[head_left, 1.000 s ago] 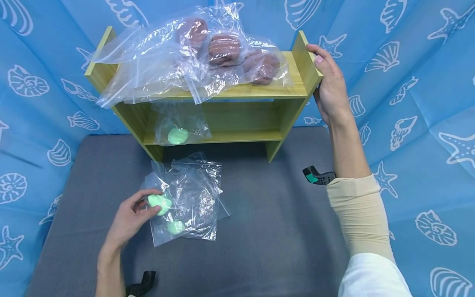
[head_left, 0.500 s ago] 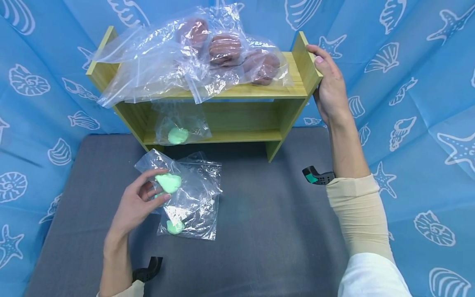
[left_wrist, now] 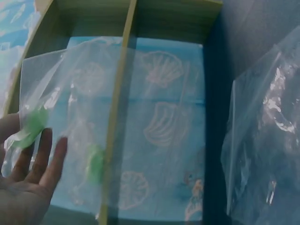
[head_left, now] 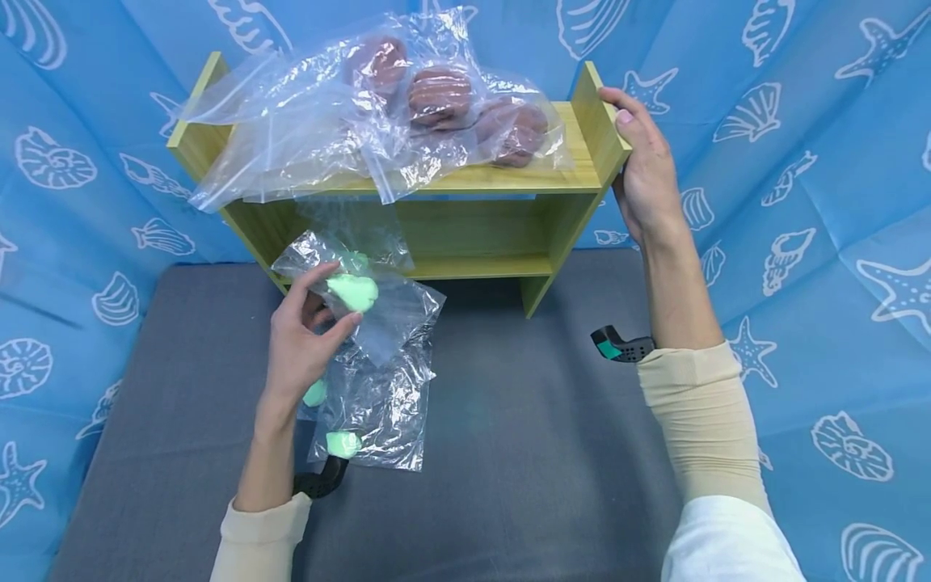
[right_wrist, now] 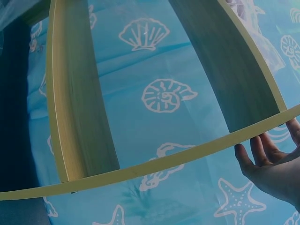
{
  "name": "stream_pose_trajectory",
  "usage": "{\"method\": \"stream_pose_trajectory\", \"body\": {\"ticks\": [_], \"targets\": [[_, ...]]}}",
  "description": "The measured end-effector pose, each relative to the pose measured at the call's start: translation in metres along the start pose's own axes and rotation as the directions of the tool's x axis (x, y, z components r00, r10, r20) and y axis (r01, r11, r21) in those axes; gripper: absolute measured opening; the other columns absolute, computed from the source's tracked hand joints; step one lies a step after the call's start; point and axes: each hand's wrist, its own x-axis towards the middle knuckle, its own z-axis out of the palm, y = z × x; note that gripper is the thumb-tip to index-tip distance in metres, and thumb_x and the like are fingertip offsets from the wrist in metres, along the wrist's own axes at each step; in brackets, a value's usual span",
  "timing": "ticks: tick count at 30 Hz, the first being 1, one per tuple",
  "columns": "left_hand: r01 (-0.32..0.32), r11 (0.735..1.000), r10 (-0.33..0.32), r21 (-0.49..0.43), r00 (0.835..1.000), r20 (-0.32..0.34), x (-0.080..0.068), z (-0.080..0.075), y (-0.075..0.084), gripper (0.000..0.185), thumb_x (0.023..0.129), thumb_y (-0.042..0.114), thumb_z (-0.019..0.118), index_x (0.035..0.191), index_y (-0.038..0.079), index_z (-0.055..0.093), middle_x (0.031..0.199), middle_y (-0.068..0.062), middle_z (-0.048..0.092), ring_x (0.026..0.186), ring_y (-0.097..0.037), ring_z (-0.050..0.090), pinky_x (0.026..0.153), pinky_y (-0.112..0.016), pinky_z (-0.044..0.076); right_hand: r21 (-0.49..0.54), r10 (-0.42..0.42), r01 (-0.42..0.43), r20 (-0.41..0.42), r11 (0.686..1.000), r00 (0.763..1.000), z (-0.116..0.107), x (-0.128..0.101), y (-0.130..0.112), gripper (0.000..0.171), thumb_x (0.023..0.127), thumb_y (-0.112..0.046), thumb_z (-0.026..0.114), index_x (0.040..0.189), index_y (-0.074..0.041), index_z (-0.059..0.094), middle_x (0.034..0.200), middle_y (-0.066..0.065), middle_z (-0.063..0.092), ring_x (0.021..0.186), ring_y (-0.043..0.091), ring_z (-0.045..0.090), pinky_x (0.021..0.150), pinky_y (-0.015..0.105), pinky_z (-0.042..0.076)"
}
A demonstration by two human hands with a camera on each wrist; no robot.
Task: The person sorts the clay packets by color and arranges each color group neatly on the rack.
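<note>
My left hand (head_left: 301, 343) pinches a pale green lump (head_left: 353, 292) inside a clear zip bag (head_left: 400, 303), held in front of the wooden shelf's lower board. Just behind it, another green lump (head_left: 357, 260) in a clear bag (head_left: 385, 230) sits on that board, partly hidden. In the left wrist view, the fingers and thumb close around the held lump (left_wrist: 33, 123). My right hand (head_left: 649, 174) grips the right side panel of the wooden shelf (head_left: 600, 121); in the right wrist view its fingers (right_wrist: 262, 147) lie against the panel's outer face.
Bags with brown ridged lumps (head_left: 440, 97) lie across the shelf's top board. Below the shelf, more clear bags (head_left: 378, 412) with green lumps (head_left: 343, 444) lie on the grey table (head_left: 509, 453). A blue shell-patterned curtain (head_left: 815, 242) hangs behind and at both sides.
My left hand has lifted one bagged green lump off the pile and carried it up and to the right, to the lower board. The right hand keeps its grip on the side panel.
</note>
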Motion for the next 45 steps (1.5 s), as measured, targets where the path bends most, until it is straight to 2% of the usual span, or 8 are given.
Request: {"method": "stream_pose_trajectory", "body": {"ticks": [1, 5, 8, 13, 17, 24, 32, 45], "targets": [[-0.025, 0.998, 0.025, -0.06, 1.0, 0.001, 0.002, 0.001, -0.022, 0.07, 0.085, -0.003, 0.075, 0.148, 0.007, 0.044, 0.146, -0.015, 0.045, 0.1, -0.02, 0.059, 0.087, -0.03, 0.05, 0.003, -0.002, 0.002, -0.002, 1.0, 1.0, 0.0, 0.0, 0.0, 0.034, 0.107, -0.02, 0.042, 0.137, -0.014, 0.057, 0.134, 0.012, 0.045, 0.107, 0.025, 0.051, 0.08, 0.031, 0.048], [-0.035, 0.994, 0.033, -0.101, 0.999, -0.025, 0.02, 0.011, -0.031, 0.068, 0.088, 0.001, 0.074, 0.148, 0.009, 0.043, 0.15, -0.012, 0.042, 0.105, -0.023, 0.058, 0.087, -0.034, 0.049, 0.016, -0.015, 0.015, -0.004, 1.0, 1.0, 0.001, 0.0, 0.0, 0.034, 0.107, -0.018, 0.042, 0.137, -0.012, 0.058, 0.133, 0.013, 0.046, 0.105, 0.025, 0.053, 0.079, 0.03, 0.049], [0.034, 0.998, -0.039, -0.058, 0.996, -0.081, 0.036, 0.022, 0.006, 0.068, 0.086, -0.005, 0.074, 0.147, 0.009, 0.046, 0.141, -0.011, 0.047, 0.102, -0.026, 0.057, 0.082, -0.034, 0.05, 0.027, -0.018, 0.018, -0.002, 0.999, 1.0, 0.001, 0.0, 0.0, 0.034, 0.107, -0.018, 0.042, 0.137, -0.012, 0.058, 0.132, 0.014, 0.046, 0.104, 0.025, 0.053, 0.079, 0.03, 0.049], [0.063, 0.995, -0.075, -0.076, 0.983, -0.167, 0.053, 0.037, 0.008, 0.072, 0.081, -0.012, 0.075, 0.145, 0.008, 0.047, 0.109, -0.005, 0.052, 0.097, -0.019, 0.059, 0.081, -0.027, 0.054, 0.032, -0.019, 0.019, 0.002, 0.999, 1.0, 0.002, 0.0, 0.001, 0.034, 0.107, -0.018, 0.042, 0.137, -0.011, 0.057, 0.131, 0.014, 0.047, 0.103, 0.025, 0.054, 0.079, 0.03, 0.049], [0.057, 0.994, -0.075, -0.093, 0.978, -0.196, 0.066, 0.046, 0.003, 0.073, 0.08, -0.012, 0.076, 0.145, 0.008, 0.048, 0.114, -0.007, 0.057, 0.098, -0.019, 0.059, 0.082, -0.03, 0.056, 0.032, -0.026, 0.026, 0.005, 0.999, 1.0, 0.002, 0.001, 0.001, 0.034, 0.107, -0.018, 0.042, 0.137, -0.011, 0.057, 0.132, 0.014, 0.047, 0.103, 0.025, 0.054, 0.079, 0.03, 0.049], [0.082, 0.988, -0.105, -0.132, 0.978, -0.18, 0.086, 0.065, 0.016, 0.07, 0.078, -0.016, 0.074, 0.141, -0.006, 0.045, 0.13, -0.019, 0.048, 0.093, -0.025, 0.056, 0.084, -0.035, 0.056, 0.035, -0.043, 0.043, 0.002, 0.998, 0.999, 0.001, 0.001, 0.001, 0.034, 0.107, -0.018, 0.043, 0.136, -0.011, 0.058, 0.13, 0.015, 0.048, 0.1, 0.025, 0.055, 0.078, 0.03, 0.049], [0.191, 0.967, -0.221, -0.17, 0.958, -0.183, 0.101, 0.074, -0.019, 0.078, 0.078, -0.011, 0.075, 0.146, 0.003, 0.041, 0.123, -0.014, 0.05, 0.101, -0.027, 0.059, 0.086, -0.032, 0.055, 0.026, -0.038, 0.038, 0.007, 0.999, 0.999, 0.001, 0.002, 0.002, 0.034, 0.107, -0.018, 0.043, 0.137, -0.011, 0.057, 0.13, 0.015, 0.048, 0.1, 0.025, 0.055, 0.078, 0.031, 0.049], [0.307, 0.949, -0.314, -0.07, 0.939, -0.138, 0.118, 0.093, -0.032, 0.052, 0.08, 0.0, 0.08, 0.128, 0.003, 0.061, 0.126, -0.016, 0.058, 0.108, -0.03, 0.064, 0.084, -0.03, 0.056, 0.022, -0.044, 0.044, 0.008, 0.999, 0.999, 0.001, 0.001, 0.003, 0.035, 0.107, -0.019, 0.043, 0.137, -0.011, 0.057, 0.128, 0.016, 0.048, 0.097, 0.026, 0.055, 0.077, 0.031, 0.049]]}}
